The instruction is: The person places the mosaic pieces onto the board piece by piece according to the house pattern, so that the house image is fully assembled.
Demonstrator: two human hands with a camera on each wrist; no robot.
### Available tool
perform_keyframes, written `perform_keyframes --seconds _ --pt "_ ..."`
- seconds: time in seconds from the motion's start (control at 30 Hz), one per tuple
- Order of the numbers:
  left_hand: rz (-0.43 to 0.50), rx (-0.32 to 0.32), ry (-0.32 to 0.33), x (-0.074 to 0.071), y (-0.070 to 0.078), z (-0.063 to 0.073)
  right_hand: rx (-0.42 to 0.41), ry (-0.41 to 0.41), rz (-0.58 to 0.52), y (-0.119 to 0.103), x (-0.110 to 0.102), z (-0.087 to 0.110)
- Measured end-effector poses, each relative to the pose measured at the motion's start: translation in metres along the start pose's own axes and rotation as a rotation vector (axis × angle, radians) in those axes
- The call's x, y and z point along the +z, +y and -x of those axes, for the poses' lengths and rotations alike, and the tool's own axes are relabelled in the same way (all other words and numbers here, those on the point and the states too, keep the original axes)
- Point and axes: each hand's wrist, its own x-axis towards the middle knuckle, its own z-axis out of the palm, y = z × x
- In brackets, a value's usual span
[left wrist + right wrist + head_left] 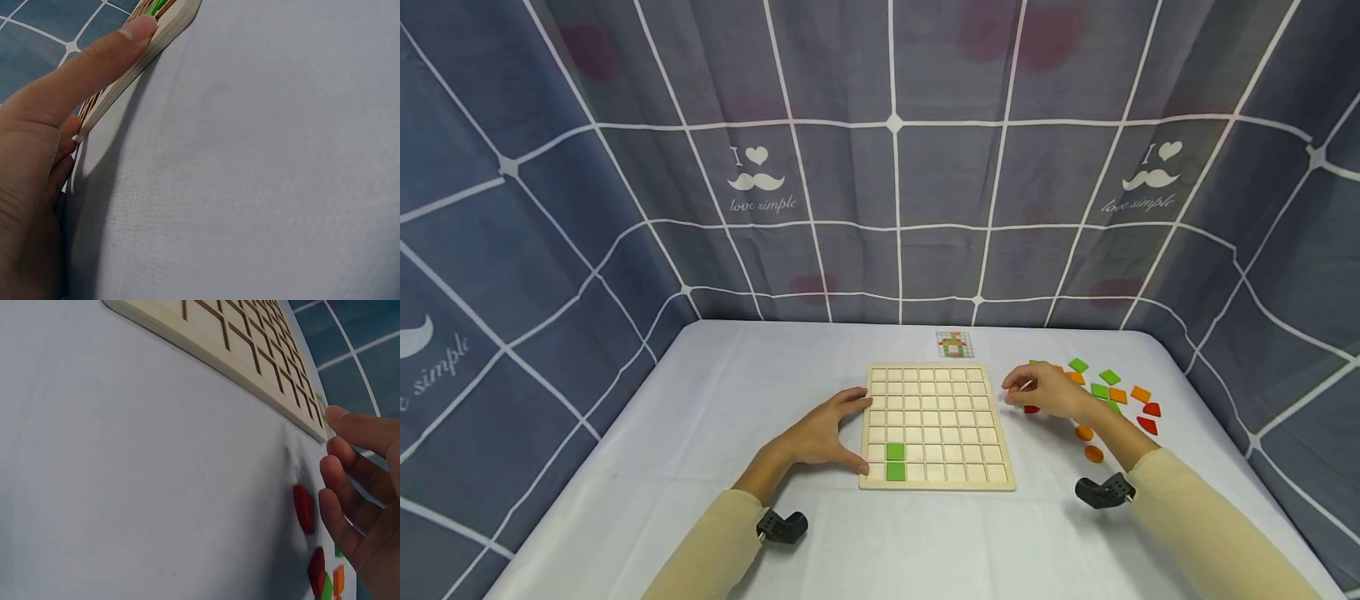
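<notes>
A pale wooden grid board (955, 433) lies on the white table. Two green square tiles, an upper one (895, 452) and a lower one (896, 472), fill neighbouring cells near its lower left corner. My left hand (823, 429) spreads along the board's left edge, fingertips at the upper part and thumb on the rim near the bottom corner. Past the right edge, my right hand (1047, 391) hovers over the table with loosely bent fingers. No tile shows between its fingers in the right wrist view. Beneath that hand lies a red tile (304, 509), partly covered in the head view.
Right of the board are scattered several green tiles (1078, 365), orange tiles (1141, 393) and red tiles (1147, 425). Two round orange pieces (1093, 453) lie nearer me. Behind the board is a small pattern card (955, 344). A grey checked curtain (940, 175) surrounds the table.
</notes>
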Motion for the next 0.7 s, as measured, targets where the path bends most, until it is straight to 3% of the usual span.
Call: perform_keyframes --seconds 0.4,0.7 --pt "0.011 0.006 0.003 0.000 -0.002 0.000 0.096 0.076 0.077 0.020 -0.035 0.011" --pt "0.010 0.005 0.001 0.001 -0.002 -0.001 0.195 0.081 0.116 0.048 -0.056 0.026"
